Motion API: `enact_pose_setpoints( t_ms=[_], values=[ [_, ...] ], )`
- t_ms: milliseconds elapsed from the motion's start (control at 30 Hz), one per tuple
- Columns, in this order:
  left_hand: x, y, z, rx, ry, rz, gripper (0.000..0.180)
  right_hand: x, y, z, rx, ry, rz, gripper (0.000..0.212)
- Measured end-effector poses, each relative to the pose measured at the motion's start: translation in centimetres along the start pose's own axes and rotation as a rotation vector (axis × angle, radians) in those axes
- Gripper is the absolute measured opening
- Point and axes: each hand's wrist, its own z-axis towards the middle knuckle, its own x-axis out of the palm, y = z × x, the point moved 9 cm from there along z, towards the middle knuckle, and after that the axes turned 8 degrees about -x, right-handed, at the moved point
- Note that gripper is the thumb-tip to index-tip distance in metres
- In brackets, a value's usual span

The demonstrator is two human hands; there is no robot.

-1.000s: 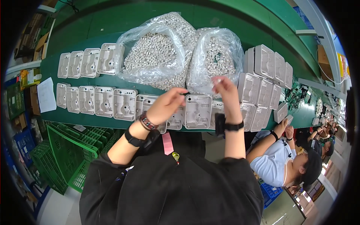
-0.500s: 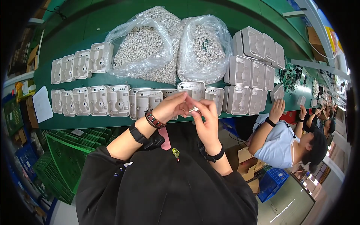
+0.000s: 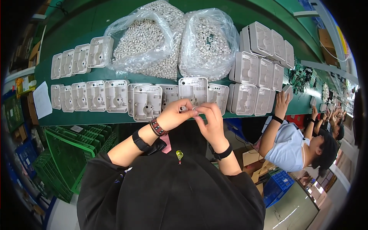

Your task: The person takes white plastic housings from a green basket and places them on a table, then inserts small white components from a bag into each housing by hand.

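My left hand [image 3: 177, 115] is closed, with a small white plastic part [image 3: 183, 109] held in its curled fingers. Its thumb reaches across to my right hand [image 3: 212, 124], whose thumb and forefinger pinch a tiny pale piece [image 3: 194, 109], too small to name. The fingertips of both hands meet just over the near edge of the bench. Right beyond them a light grey plastic housing [image 3: 193, 83] lies open side up on top of others. Next to my left hand is another such housing [image 3: 147, 100], also stacked.
Two clear plastic bags, the left one [image 3: 168, 46] and the right one [image 3: 207, 71], hold heaps of small white parts. Rows of grey housings [image 3: 96, 96] line the left; stacked housings [image 3: 245, 99] fill the right. A co-worker [image 3: 287, 149] reaches over the bench at right. Green crates [image 3: 73, 153] stand below left.
The white part at my right fingertips half a second ago is no longer plain there; one now shows in my left fingers. My hands have drawn together, fingertips meeting. The view has shifted slightly.
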Motion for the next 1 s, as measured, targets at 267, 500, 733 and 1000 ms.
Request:
enact_pose_setpoints(
  t_ms=[267, 500, 733, 1000],
  values=[
    [-2.6, 0.9, 1.0, -0.098, -0.325, 0.405, 0.034, -0.8, -1.7, 0.4, -0.027, 0.013, 0.186, 0.016],
    [-5.0, 2.4, 4.0, -0.191, -0.565, 0.847, 0.037, -1.8, -0.1, 2.9, -0.246, 0.100, -0.086, 0.015],
    [-3.8, 2.3, 3.8, -0.037, -0.503, 0.948, 0.024, -0.2, -1.3, 5.3, -0.515, 0.281, -0.431, 0.014],
    [-2.2, -1.1, 1.3, 0.090, -0.424, 0.926, 0.018, 2.5, -0.1, 5.1, -0.705, 0.447, -0.406, 0.012]
  ],
)
